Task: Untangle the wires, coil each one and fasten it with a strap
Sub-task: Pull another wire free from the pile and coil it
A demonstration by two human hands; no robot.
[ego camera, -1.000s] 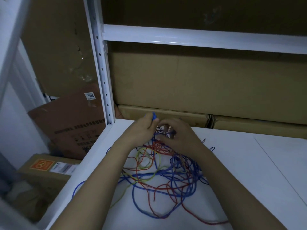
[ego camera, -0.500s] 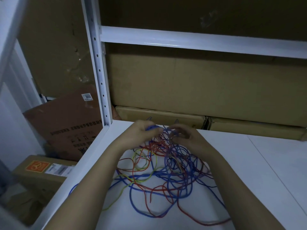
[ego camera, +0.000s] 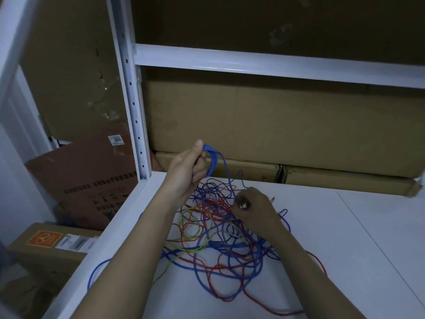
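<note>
Left hand (ego camera: 187, 166) grips blue wire (ego camera: 212, 161); right hand (ego camera: 254, 207) pinches tangle (ego camera: 220, 238).

A white shelf (ego camera: 345, 249) carries a tangle of blue, red and yellow wires (ego camera: 220, 245).

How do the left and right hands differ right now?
The left hand is raised above the shelf, gripping a small blue coil; the right hand sits low on the tangled wires, its fingers pinching into the pile. Left thumb points up; right knuckles face the camera. Both work the same tangle.
</note>
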